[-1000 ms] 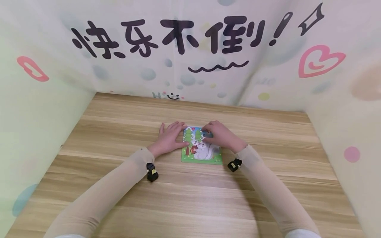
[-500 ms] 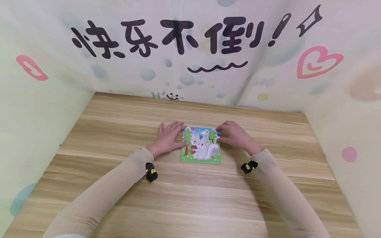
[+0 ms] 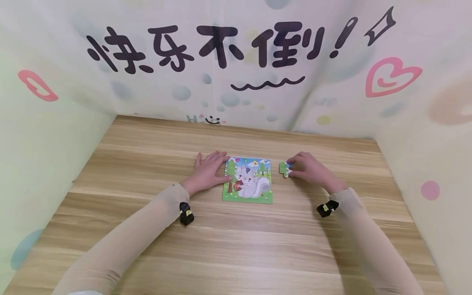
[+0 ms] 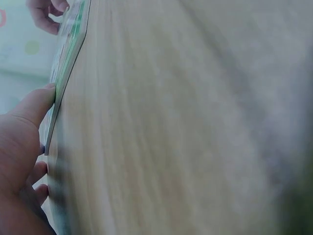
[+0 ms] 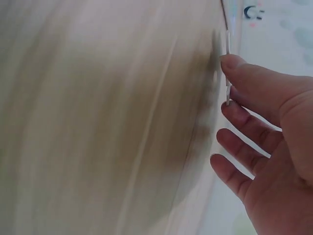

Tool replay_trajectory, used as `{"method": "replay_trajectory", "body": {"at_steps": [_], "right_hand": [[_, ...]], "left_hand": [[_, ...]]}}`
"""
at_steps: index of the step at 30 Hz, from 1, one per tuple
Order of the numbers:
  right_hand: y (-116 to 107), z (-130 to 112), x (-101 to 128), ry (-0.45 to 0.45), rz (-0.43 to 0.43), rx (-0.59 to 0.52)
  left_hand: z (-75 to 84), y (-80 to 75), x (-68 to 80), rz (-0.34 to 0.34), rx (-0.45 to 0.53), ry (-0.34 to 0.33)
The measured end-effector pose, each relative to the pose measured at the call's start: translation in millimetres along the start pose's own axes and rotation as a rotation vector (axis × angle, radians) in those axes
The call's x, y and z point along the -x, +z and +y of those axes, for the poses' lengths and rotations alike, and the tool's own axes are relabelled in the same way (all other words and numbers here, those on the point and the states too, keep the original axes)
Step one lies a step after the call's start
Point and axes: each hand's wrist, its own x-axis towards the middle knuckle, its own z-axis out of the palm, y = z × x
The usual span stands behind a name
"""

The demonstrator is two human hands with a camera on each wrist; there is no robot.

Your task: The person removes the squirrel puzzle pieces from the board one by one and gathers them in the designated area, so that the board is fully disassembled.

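In the head view a square jigsaw puzzle point(image 3: 254, 189) with a white squirrel and green trees lies flat on the table. My left hand point(image 3: 206, 174) rests at its left side, fingers spread: the thumb presses on the left edge and the fingertips touch the upper left corner. To the right of the puzzle, my right hand point(image 3: 311, 170) pinches a loose puzzle piece point(image 3: 284, 169) in green and white between thumb and fingers. The right wrist view has that thin puzzle piece point(image 5: 228, 44) edge-on, with the other fingers of the right hand point(image 5: 274, 132) stretched apart beside it.
The wood-grain table point(image 3: 228, 241) extends around the puzzle on all sides. Behind it hangs a white printed cloth point(image 3: 206, 90) with black characters, and cloth walls stand at left and right. A small black device is strapped on each sleeve.
My right hand has moved right, from over the puzzle to beside it, carrying the puzzle piece. More of the squirrel picture shows. The left hand stays at the puzzle's left edge.
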Motion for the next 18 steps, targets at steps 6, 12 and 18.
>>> {"method": "replay_trajectory", "body": {"at_steps": [6, 12, 18], "right_hand": [[-4.7, 19.6, 8.1, 0.001, 0.002, 0.0], [-5.8, 30.3, 11.9, 0.044, 0.003, -0.058], [-4.8, 31.5, 9.5, 0.069, -0.011, -0.072]], "left_hand": [[-0.6, 0.7, -0.3, -0.003, -0.006, -0.001], [-1.4, 1.2, -1.8, -0.002, -0.022, 0.007], [-1.0, 0.4, -1.3, -0.004, -0.024, 0.004]]}}
